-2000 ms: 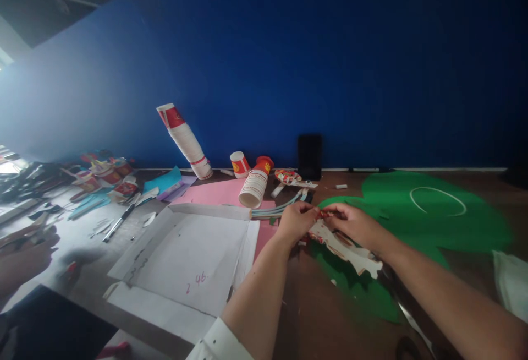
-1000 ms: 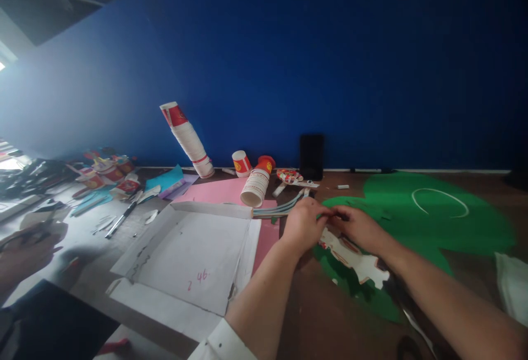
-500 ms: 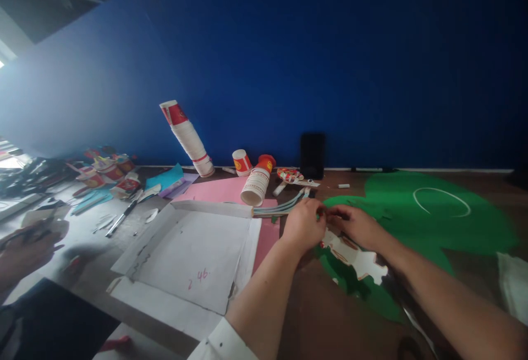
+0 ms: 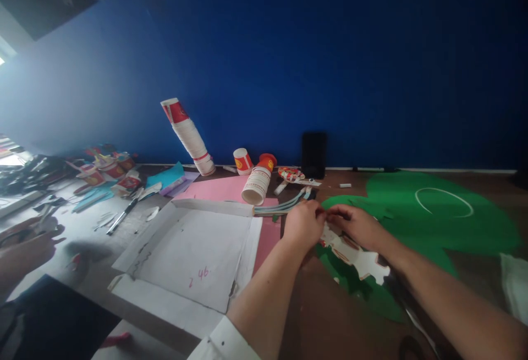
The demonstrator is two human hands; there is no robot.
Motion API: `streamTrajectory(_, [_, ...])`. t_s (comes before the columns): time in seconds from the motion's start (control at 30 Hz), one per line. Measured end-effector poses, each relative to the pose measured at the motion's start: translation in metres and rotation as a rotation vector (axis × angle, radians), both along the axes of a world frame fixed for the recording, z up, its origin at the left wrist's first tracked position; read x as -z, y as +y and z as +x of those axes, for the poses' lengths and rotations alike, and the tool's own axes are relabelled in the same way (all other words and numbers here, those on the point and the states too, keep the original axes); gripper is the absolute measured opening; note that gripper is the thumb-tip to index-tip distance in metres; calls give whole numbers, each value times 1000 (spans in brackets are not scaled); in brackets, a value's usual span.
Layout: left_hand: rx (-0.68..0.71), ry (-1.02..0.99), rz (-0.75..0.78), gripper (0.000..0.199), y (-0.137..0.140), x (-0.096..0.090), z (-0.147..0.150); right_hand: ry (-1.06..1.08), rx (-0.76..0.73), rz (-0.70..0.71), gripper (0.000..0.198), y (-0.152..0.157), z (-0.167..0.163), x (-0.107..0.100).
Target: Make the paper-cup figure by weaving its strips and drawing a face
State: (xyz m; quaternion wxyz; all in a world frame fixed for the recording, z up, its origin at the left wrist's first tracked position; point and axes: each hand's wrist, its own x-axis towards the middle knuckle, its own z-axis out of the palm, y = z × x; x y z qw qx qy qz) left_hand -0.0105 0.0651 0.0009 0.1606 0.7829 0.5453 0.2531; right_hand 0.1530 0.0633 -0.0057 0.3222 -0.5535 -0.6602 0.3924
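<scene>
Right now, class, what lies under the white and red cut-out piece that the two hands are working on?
Under the cut-out piece lies green paper on the brown table. The left hand and right hand cover its upper end.

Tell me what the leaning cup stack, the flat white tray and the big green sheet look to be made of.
Leaning cup stack: likely paper, matte white with red print and thin nested rims. Flat white tray: seemingly thin cardboard, matte, with folded-up edges and a torn corner. Big green sheet: probably craft paper or foam, matte, lying flat with cut curved edges.
</scene>
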Motion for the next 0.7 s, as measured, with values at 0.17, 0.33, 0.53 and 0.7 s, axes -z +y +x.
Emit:
streamTrajectory(0.17, [27, 44, 38, 15, 1, 0, -1, 15, -7, -17, 27, -1, 1, 0])
streamTrajectory(0.33, [77, 88, 78, 15, 1, 0, -2, 53, -4, -69, 30, -1, 1, -1])
streamTrajectory(0.53, [100, 103, 92, 14, 1, -1, -3, 101, 15, -134, 35, -3, 0, -5])
streamTrajectory(0.7, [123, 117, 103, 14, 1, 0, -2, 119, 50, -177, 41, -5, -2, -6])
